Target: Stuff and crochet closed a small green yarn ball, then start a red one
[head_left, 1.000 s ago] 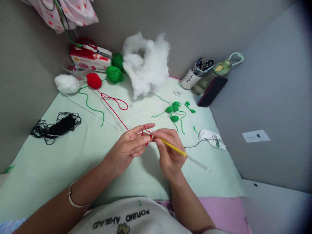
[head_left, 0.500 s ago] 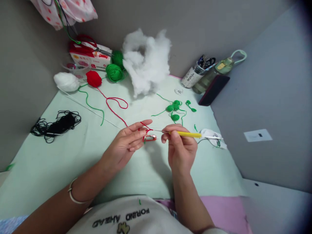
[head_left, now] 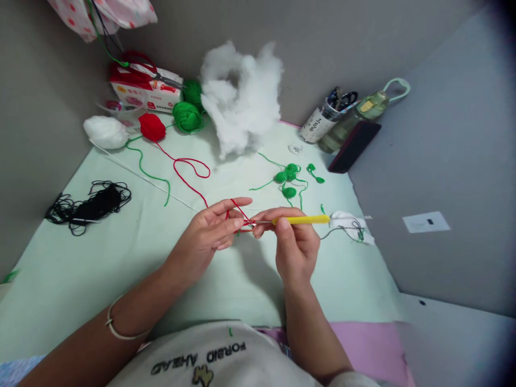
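Observation:
My left hand pinches red yarn between thumb and fingers, its index finger stretched out with a strand running over it. The strand trails back to a red yarn ball. In my right hand is a crochet hook with a yellow handle, gripped like a pen. Its metal tip points left and meets the red yarn at my left fingertips. Fingers partly hide the small red loops there. Beyond my hands lie several green crocheted pieces with loose tails.
White stuffing stands at the back, beside green yarn balls. A white yarn ball and tangled black yarn lie left. At right are a pen cup, a bottle, a phone and a white piece with dark thread.
My right hand has moved a little left, bringing the hook closer to my left fingertips and into the red yarn. The view has shifted slightly.

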`<state>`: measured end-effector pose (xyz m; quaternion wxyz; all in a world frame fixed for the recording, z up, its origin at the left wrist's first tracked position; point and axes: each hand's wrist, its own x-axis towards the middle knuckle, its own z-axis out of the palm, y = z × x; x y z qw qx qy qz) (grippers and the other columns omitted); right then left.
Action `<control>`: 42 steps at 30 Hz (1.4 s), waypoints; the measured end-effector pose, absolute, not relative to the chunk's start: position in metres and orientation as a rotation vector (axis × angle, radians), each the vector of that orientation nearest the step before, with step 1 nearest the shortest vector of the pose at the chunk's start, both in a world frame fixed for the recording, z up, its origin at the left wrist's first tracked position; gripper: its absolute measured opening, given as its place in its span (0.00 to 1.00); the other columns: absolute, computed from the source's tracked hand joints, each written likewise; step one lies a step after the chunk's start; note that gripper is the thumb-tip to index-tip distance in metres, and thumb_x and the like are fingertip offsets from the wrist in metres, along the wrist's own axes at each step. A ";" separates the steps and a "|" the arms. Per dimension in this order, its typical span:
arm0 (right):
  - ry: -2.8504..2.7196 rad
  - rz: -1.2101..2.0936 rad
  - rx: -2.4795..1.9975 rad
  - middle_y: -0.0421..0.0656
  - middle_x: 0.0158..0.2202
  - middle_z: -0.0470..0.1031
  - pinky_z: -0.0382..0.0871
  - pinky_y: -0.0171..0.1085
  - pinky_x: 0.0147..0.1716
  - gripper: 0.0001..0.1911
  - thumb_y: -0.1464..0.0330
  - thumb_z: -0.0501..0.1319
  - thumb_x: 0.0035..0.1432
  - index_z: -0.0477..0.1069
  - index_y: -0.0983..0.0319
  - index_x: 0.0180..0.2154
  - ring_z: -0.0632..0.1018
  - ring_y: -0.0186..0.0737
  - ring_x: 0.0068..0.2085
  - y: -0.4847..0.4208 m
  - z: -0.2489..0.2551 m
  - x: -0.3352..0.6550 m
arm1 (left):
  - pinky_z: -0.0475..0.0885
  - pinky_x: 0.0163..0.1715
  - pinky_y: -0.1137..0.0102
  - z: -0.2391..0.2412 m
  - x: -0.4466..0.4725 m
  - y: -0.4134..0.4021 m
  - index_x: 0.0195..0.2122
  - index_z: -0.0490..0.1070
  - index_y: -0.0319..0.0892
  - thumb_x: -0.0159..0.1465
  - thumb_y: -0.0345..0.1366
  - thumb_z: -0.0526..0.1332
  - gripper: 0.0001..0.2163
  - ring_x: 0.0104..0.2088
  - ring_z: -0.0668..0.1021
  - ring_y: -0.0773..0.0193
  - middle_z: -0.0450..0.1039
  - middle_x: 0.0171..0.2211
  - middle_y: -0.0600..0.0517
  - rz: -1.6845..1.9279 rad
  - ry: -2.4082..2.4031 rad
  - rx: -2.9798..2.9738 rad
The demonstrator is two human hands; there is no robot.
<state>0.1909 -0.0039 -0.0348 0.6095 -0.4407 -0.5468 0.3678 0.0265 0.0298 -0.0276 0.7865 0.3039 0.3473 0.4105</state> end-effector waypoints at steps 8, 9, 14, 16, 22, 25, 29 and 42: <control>-1.703 0.200 -1.128 0.46 0.45 0.80 0.79 0.41 0.41 0.16 0.76 0.60 0.66 0.78 0.54 0.49 0.81 0.41 0.43 -0.013 -0.042 0.185 | 0.52 0.18 0.79 -0.031 0.028 0.026 0.53 0.78 0.41 0.61 0.35 0.71 0.18 0.19 0.53 0.78 0.62 0.22 0.60 0.815 0.684 0.535; -1.596 0.304 -1.104 0.45 0.42 0.80 0.79 0.41 0.39 0.14 0.75 0.59 0.67 0.79 0.54 0.48 0.81 0.41 0.41 -0.011 -0.041 0.185 | 0.51 0.18 0.79 -0.031 0.028 0.027 0.52 0.79 0.40 0.62 0.34 0.70 0.16 0.18 0.51 0.79 0.62 0.22 0.61 0.798 0.667 0.517; -1.236 0.798 -1.011 0.43 0.37 0.80 0.76 0.39 0.29 0.09 0.67 0.59 0.70 0.79 0.56 0.41 0.79 0.37 0.32 -0.003 -0.034 0.185 | 0.51 0.18 0.78 -0.031 0.028 0.027 0.49 0.80 0.43 0.62 0.32 0.70 0.14 0.18 0.55 0.80 0.70 0.27 0.57 0.871 0.708 0.595; -1.258 0.788 -1.050 0.44 0.39 0.82 0.77 0.40 0.30 0.08 0.67 0.61 0.68 0.80 0.57 0.40 0.81 0.39 0.35 -0.001 -0.033 0.183 | 0.52 0.18 0.78 -0.031 0.030 0.025 0.48 0.81 0.44 0.62 0.33 0.70 0.13 0.20 0.58 0.78 0.73 0.30 0.54 0.883 0.737 0.668; -1.493 0.523 -1.086 0.44 0.40 0.82 0.79 0.42 0.37 0.12 0.74 0.60 0.68 0.80 0.54 0.46 0.82 0.41 0.39 -0.007 -0.040 0.180 | 0.54 0.18 0.77 -0.032 0.035 0.021 0.51 0.80 0.44 0.60 0.35 0.73 0.17 0.20 0.57 0.79 0.74 0.33 0.54 0.926 0.820 0.670; -1.686 0.283 -1.122 0.47 0.47 0.81 0.79 0.44 0.42 0.18 0.76 0.60 0.66 0.79 0.52 0.51 0.81 0.43 0.45 -0.009 -0.045 0.182 | 0.53 0.18 0.78 -0.034 0.035 0.023 0.51 0.80 0.42 0.59 0.34 0.73 0.18 0.18 0.56 0.79 0.69 0.26 0.57 0.891 0.781 0.568; -1.444 0.487 -1.101 0.45 0.38 0.81 0.78 0.43 0.37 0.11 0.72 0.60 0.68 0.81 0.55 0.45 0.81 0.41 0.39 -0.005 -0.042 0.189 | 0.52 0.17 0.80 -0.038 0.030 0.028 0.47 0.82 0.39 0.61 0.32 0.71 0.12 0.17 0.50 0.80 0.61 0.21 0.60 0.839 0.668 0.459; -1.140 0.972 -1.018 0.44 0.36 0.83 0.78 0.40 0.31 0.10 0.62 0.61 0.69 0.77 0.59 0.39 0.81 0.37 0.30 0.000 -0.037 0.192 | 0.52 0.18 0.75 -0.034 0.030 0.025 0.48 0.82 0.45 0.61 0.35 0.71 0.14 0.19 0.57 0.79 0.78 0.35 0.52 0.857 0.763 0.668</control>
